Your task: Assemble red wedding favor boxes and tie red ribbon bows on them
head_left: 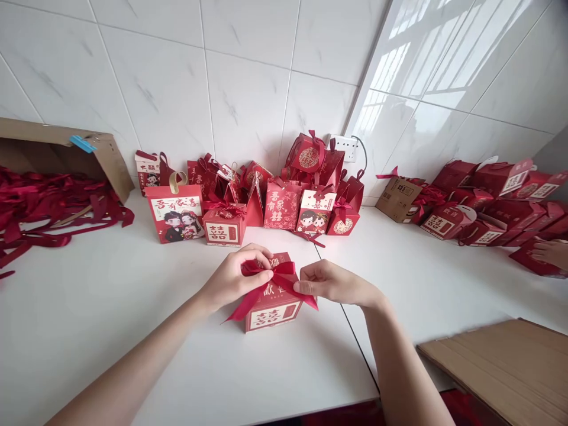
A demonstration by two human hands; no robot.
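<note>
A red gift box (274, 316) with a cream label stands on the white table in front of me. A red ribbon (284, 270) is tied in a bow across its top, and its tails hang down both sides. My left hand (237, 273) pinches the bow's left side near the knot, thumb and fingers closed on it. On the other side, my right hand (328, 281) is curled, with thumb and forefinger pinching the ribbon near its right tail. The hands partly cover the bow's loops.
Several decorated red boxes and bags (283, 204) line the tiled wall behind. An open cardboard box (106, 163) at left spills red ribbons (57, 207). More red boxes (510, 210) are piled at right, where another person's hand (552, 253) shows. A cardboard carton (501, 367) lies at the lower right.
</note>
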